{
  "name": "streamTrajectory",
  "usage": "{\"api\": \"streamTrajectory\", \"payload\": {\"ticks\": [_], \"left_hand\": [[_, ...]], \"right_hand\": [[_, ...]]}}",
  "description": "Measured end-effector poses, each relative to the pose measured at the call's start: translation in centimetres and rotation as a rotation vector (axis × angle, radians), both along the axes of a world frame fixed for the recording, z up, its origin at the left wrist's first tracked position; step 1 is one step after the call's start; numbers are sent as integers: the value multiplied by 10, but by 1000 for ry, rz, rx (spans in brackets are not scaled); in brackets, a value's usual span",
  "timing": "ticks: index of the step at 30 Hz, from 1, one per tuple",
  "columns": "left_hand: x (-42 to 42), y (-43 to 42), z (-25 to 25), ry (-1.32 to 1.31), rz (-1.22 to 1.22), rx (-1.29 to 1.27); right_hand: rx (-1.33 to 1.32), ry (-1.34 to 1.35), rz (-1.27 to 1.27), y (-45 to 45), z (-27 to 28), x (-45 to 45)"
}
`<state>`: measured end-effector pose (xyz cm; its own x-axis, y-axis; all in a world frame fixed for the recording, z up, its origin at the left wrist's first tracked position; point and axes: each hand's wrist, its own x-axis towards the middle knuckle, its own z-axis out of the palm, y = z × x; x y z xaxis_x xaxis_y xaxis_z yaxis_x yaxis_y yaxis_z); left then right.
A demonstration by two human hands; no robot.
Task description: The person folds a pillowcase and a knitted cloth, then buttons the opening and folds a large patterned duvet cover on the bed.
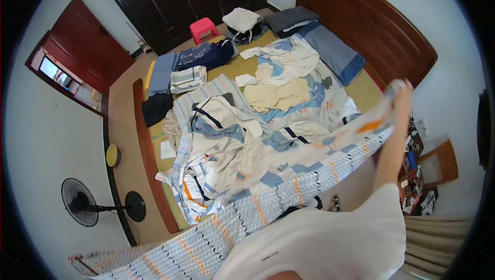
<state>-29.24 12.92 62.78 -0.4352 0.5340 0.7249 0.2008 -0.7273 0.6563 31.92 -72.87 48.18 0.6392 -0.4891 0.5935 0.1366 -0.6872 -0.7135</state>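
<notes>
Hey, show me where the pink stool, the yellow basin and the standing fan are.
Pink stool [203,26]: head view, on its seat.
Yellow basin [111,155]: head view, on its inside.
Standing fan [79,202]: head view, on the hub of its round head.

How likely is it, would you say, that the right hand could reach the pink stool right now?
Probably not: the right hand is holding up the patterned cover, and the pink stool stands beyond the cloth-strewn bed.

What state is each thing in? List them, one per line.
right hand: closed on the cover
patterned cover: unfolded, partly raised
wardrobe: doors closed
room door: open
plastic stool: upright
pedestal fan: upright
striped cloth: folded
beige cloth: spread, wrinkled
blue pillow: lying flat
</notes>
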Motion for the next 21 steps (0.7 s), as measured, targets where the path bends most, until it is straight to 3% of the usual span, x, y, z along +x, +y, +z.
{"api": "streamTrajectory", "payload": {"ticks": [2,4,5,6,7,8,9,11,14,16,19,21], "left_hand": [[78,-44,-11,45,-271,49],[152,-98,-28,93,-601,28],[188,-130,-39,125,-782,9],[216,-161,-47,176,-980,-2],[238,-192,-54,249,-1193,-7],[253,-222,-61,377,-1417,44],[267,-254,-66,536,-1673,159],[296,-318,-77,935,-2213,309],[307,-353,-122,824,-2209,199],[307,-351,-131,911,-2293,-37],[314,-351,-145,1048,-2377,18],[318,-372,-169,975,-2236,106]], "right_hand": [[341,-22,453,165,64,-21],[480,547,1144,264,88,-92],[447,872,1376,313,101,-127],[139,711,2077,337,76,-150],[31,681,2406,353,76,-184],[116,741,2500,354,85,-205],[114,736,2508,354,86,-207],[59,729,2292,342,85,-208],[-155,827,2068,322,90,-206],[-77,773,1951,305,87,-202],[72,668,1756,286,95,-197],[140,630,1682,278,108,-196]]}}
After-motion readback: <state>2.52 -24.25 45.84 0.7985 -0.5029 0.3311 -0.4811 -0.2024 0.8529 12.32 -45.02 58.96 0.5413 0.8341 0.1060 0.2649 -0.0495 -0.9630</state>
